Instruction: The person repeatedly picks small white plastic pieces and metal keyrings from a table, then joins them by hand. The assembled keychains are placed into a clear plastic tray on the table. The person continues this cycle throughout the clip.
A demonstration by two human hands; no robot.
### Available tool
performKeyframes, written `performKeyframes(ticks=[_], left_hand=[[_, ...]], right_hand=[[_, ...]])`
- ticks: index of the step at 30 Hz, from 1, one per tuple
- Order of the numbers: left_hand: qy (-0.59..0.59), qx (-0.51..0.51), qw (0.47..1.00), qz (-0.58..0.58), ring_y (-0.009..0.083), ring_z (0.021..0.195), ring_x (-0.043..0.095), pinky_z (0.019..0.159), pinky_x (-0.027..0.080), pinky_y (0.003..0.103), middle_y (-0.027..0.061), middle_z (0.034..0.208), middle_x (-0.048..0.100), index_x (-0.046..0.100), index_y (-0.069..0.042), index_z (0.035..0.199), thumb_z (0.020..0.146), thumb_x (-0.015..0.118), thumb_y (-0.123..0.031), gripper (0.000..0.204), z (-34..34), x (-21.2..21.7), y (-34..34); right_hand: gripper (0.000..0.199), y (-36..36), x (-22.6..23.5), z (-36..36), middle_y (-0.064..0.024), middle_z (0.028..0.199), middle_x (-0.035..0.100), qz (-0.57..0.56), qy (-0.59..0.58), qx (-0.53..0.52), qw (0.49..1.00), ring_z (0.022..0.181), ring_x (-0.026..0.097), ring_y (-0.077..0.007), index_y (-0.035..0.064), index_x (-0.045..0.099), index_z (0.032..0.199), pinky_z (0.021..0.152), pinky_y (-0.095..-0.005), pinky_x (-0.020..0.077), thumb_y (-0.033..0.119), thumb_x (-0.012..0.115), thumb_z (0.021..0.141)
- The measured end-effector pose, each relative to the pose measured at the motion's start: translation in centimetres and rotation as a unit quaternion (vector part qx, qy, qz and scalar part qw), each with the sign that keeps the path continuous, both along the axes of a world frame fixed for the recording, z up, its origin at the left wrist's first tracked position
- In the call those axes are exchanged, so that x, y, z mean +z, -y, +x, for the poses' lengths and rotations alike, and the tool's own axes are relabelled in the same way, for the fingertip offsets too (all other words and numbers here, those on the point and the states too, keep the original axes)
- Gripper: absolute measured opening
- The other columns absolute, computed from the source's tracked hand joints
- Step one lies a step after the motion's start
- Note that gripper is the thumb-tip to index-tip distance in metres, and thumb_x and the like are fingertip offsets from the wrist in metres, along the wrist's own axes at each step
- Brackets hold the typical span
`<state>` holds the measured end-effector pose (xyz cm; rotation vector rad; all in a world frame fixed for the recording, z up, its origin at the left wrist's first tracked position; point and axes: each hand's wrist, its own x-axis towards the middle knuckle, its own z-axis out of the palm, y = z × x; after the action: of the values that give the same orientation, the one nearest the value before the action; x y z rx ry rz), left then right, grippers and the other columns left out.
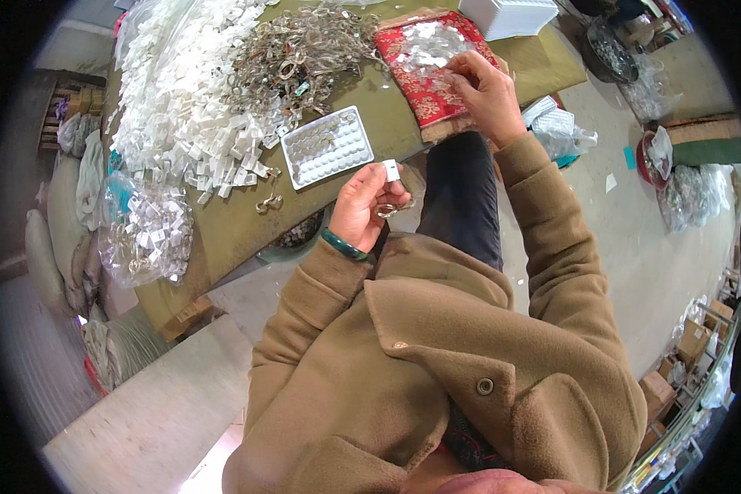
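Between the fingertips of my left hand (361, 206) is a small white square keychain tag (391, 170); its metal ring (386, 211) hangs by the lower fingers. My right hand (487, 97) is over the near right part of a red patterned cloth (436, 105), thumb and fingers pinched. Whatever it may hold is too small to make out. Thin clear and whitish pieces (433, 45) lie spread on the cloth beyond those fingers. Just left of my left hand, a white tray (328, 146) with rows of round hollows lies on the table, some hollows holding small clear pieces.
A big heap of white tags (193, 107) covers the table's left side, beside a pile of metal rings (305, 53). A clear bag of tags (150, 235) sits at the left corner. Stacked white trays (509, 18) stand at the far right. Bags and a basin (655, 156) are on the floor.
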<state>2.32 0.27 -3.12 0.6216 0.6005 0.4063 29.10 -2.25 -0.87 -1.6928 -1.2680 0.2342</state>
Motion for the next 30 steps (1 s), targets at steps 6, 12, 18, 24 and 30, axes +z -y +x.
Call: performKeyframes(ticks=[6,12,18,24,30], left_hand=[[0.017,0.022,0.999,-0.019,0.0168,0.082,0.06,0.078,0.052,0.034,0.0043,0.085,0.061,0.058,-0.001,0.113,0.097,0.054,-0.025,0.029,0.1,1.0,-0.4],[0.075,0.039,0.996,-0.006,0.0157,0.083,0.061,0.077,0.051,0.031,0.0042,0.087,0.061,0.057,-0.003,0.112,0.097,0.054,-0.03,0.031,0.4,2.8,-0.7],[0.073,0.057,0.996,-0.015,0.009,0.082,0.053,0.081,0.048,0.033,-0.0017,0.09,0.059,0.058,-0.005,0.114,0.097,0.054,-0.03,0.03,-0.1,3.8,-0.6],[0.137,0.074,0.988,-0.009,0.013,0.085,0.058,0.085,0.049,0.037,0.0039,0.087,0.062,0.058,-0.006,0.109,0.098,0.052,-0.029,0.026,-1.2,2.4,-0.5],[0.047,0.202,0.976,0.069,0.0106,0.068,0.058,0.059,0.047,0.025,0.0055,0.08,0.065,0.064,-0.005,0.091,0.093,0.06,-0.028,0.024,-3.4,1.8,1.3]], right_hand=[[0.019,0.3,1.2,-1.8,-0.0087,0.099,0.069,0.036,-0.415,0.103,0.903,0.087,0.067,-0.0151,-0.0022,0.064,0.107,0.08,-0.0257,0.0543,0.008,0.06,0.092],[0.014,1.7,3.2,-5.6,-0.0111,0.1,0.069,-0.003,-0.556,0.169,0.814,0.088,0.069,-0.0183,0.0024,0.062,0.106,0.079,-0.0299,0.0558,0.008,0.058,0.093],[0.017,1.6,2.8,-9.7,-0.0082,0.099,0.068,0.004,-0.519,0.214,0.827,0.094,0.061,-0.0118,0.0003,0.064,0.101,0.085,-0.0256,0.0477,0.013,0.065,0.09],[0.014,2.1,2.1,-11.9,-0.0046,0.096,0.066,-0.023,-0.401,0.199,0.894,0.091,0.058,-0.0078,-0.0019,0.064,0.098,0.08,-0.0237,0.0459,0.008,0.064,0.089],[0.015,1.1,2.4,-14.7,-0.0072,0.103,0.062,-0.042,-0.181,0.26,0.948,0.096,0.057,-0.0148,-0.0031,0.062,0.105,0.087,-0.0276,0.0457,0.005,0.054,0.094]])
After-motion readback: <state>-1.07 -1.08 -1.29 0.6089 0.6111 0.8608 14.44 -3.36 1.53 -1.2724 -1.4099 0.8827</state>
